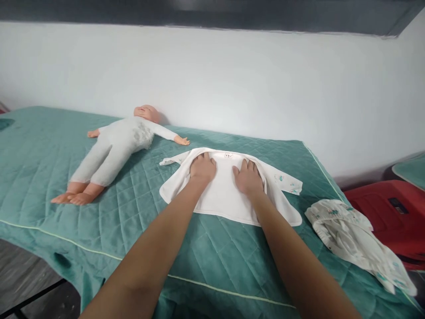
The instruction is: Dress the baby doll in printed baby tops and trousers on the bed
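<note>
A small white shirt [226,190] lies opened out on the green quilted cover [212,257], its collar toward the wall and its printed sleeves spread to both sides. My left hand [202,167] rests on the inside of the shirt near the left shoulder, palm down, fingers apart and their tips partly under the fabric edge. On the right shoulder side, my right hand [248,177] lies on the fabric with its thumb out and fingers spread. Neither hand grips anything that shows. To the left, a baby doll [119,137] with a white cloth body lies on its back.
Crumpled white printed clothing [352,235] lies at the cover's right edge. Beyond it is a red case or chair [392,212]. A white wall [232,84] runs behind the bed. Dark floor shows at the lower left.
</note>
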`<state>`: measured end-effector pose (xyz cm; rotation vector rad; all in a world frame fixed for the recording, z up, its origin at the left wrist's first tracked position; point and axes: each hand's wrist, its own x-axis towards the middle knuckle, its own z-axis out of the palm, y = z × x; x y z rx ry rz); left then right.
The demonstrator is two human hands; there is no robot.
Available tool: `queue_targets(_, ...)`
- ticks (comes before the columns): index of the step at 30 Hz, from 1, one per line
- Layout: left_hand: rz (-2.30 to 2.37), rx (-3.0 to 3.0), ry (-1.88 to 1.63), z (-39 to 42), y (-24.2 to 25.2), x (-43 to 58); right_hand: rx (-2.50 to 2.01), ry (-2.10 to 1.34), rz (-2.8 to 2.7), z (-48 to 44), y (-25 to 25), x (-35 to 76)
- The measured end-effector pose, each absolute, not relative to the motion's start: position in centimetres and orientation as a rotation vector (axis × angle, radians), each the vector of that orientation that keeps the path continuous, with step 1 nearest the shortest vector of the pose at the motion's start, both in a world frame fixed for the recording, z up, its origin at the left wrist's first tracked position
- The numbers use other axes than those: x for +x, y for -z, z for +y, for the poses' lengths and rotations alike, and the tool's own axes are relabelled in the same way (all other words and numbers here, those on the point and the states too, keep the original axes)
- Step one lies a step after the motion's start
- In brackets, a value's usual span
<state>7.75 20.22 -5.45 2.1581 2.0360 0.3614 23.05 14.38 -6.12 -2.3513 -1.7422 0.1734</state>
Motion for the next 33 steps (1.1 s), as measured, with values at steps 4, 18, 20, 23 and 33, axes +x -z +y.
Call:
queue_targets(4,2.052,2.144,-0.379,20.5,5.6,8.0,-2.335,-0.164,-1.737,14.5,6.3,23.1)
queue_targets(18,2.080,2.123,-0.460,20.4,6.1,8.0,-2.300,-0.123,-1.665,14.5,6.8,23.0)
queue_targets(20,2.077,2.132,-0.456,20.5,6.1,8.0,-2.303,-0.152,-1.669,14.6,6.7,23.0)
queue_targets(23,2.074,2.145,-0.456,20.5,6.0,7.9,-2.306,-0.155,-1.671,14.7,6.6,23.0)
queue_targets(33,1.833,2.557,-0.478,18.0,6.6,9.1,-2.199,0.006,-1.702,14.0,6.3,22.7)
